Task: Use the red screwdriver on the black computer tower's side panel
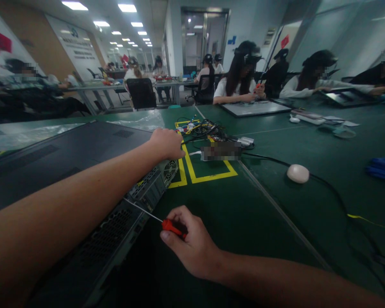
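The big dark computer case [93,143] lies flat on the green table [231,214] with its top on. I think work on its back is under way, but I can't tell which bits are done or left. The right hand [194,244] pinches a screwdriver [171,226] by its red handle, and the thin rod points at the case's back. The left hand [167,143] bends its fingers over the far corner; I can't see if they pinch anything.

The left forearm [73,192] hides part of the computer case [83,145], itself cut off at left.
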